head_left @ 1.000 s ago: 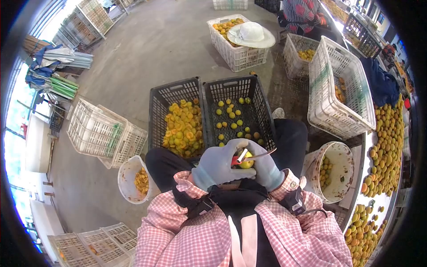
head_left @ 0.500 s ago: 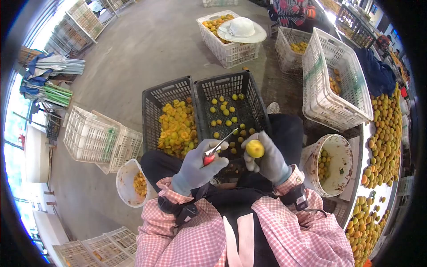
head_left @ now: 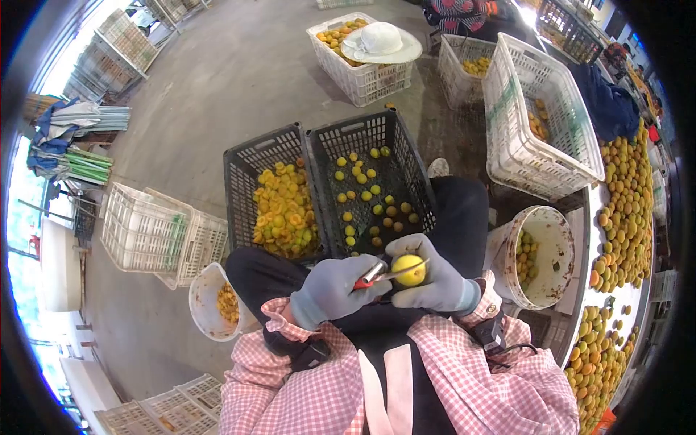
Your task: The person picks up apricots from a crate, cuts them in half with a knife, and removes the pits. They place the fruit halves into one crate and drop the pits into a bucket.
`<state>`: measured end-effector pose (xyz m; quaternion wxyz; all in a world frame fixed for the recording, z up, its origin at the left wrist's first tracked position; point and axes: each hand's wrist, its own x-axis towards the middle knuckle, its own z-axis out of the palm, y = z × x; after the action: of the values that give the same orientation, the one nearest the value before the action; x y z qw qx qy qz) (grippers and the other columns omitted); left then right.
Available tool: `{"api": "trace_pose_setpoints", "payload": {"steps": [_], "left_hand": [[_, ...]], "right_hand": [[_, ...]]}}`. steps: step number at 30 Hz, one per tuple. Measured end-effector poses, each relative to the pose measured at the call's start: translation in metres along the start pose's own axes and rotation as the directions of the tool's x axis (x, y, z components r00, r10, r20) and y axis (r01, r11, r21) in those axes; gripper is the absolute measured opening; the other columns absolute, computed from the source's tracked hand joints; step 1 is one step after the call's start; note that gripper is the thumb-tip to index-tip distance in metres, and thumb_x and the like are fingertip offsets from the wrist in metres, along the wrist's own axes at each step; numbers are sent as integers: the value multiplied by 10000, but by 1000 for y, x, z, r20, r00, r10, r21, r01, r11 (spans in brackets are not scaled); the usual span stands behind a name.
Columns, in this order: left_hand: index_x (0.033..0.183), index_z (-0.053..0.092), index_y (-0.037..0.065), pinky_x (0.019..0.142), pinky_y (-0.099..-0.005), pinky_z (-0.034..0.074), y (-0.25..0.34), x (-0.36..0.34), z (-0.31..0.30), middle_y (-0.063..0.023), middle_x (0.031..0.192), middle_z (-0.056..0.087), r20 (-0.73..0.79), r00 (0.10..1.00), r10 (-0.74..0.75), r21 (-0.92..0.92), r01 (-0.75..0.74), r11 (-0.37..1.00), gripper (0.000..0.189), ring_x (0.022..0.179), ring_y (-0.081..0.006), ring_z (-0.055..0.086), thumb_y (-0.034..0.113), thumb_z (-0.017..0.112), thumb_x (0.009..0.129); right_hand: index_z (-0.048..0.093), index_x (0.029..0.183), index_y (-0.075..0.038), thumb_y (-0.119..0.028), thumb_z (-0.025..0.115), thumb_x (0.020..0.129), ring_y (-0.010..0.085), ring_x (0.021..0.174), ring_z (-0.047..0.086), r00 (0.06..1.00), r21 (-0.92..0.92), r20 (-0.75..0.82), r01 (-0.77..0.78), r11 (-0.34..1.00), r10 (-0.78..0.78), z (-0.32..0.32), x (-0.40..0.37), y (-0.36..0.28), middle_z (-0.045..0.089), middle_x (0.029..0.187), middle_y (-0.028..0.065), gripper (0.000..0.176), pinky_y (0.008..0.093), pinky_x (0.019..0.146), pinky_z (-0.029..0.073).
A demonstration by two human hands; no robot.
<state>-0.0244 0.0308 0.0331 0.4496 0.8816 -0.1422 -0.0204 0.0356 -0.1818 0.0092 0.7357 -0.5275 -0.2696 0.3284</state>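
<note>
My gloved left hand (head_left: 337, 286) is closed round a red-handled knife (head_left: 368, 278), whose blade reaches right and lies against a yellow apricot (head_left: 410, 271). The apricot sits between the thumb and fingers of my gloved right hand (head_left: 438, 279). Just beyond my hands stand two black crates. The right black crate (head_left: 406, 148) has whole apricots (head_left: 366, 196) scattered over its floor; the left black crate (head_left: 239, 145) carries a heap of cut apricot pieces (head_left: 286, 206).
A white bucket (head_left: 203, 279) with cut pieces stands at my left, a stained bucket (head_left: 562, 290) with whole fruit at my right. White crates (head_left: 500, 109) stand around. A white hat (head_left: 380, 43) rests on one. Apricots cover the table (head_left: 596, 203) at right.
My hands have come together and the knife blade has swung down from pointing up and away to lie against the apricot. The view has shifted slightly.
</note>
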Motion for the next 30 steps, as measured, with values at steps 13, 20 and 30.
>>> {"api": "trace_pose_setpoints", "payload": {"steps": [13, 20, 30], "left_hand": [[982, 642, 80, 591, -382, 490, 6, -9, -4, -126, 791, 638, 81, 996, -29, 150, 16, 989, 299, 697, -342, 630, 246, 747, 757], [937, 597, 87, 579, -377, 477, 12, -15, 5, -114, 794, 620, 57, 998, 18, 104, -24, 994, 264, 691, -329, 617, 279, 713, 798], [1066, 595, 82, 619, -390, 499, 15, -23, 9, -141, 831, 645, 54, 998, -26, -26, 28, 999, 330, 735, -356, 637, 214, 720, 791]], "right_hand": [[546, 1170, -64, -354, 750, 797, 349, 1242, 445, 933, -352, 119, 358, 865, -339, 4, 11, -3, 513, 1263, 142, 515, 447, 1058, 311], [541, 1179, -55, -362, 750, 796, 362, 1351, 344, 936, -284, 151, 350, 893, -318, 3, 11, 1, 459, 1362, 177, 534, 468, 1096, 255], [545, 1165, -35, -330, 755, 797, 339, 1317, 386, 946, -49, 163, 292, 955, -280, 12, 12, 1, 453, 1349, 185, 516, 458, 1083, 277]]}}
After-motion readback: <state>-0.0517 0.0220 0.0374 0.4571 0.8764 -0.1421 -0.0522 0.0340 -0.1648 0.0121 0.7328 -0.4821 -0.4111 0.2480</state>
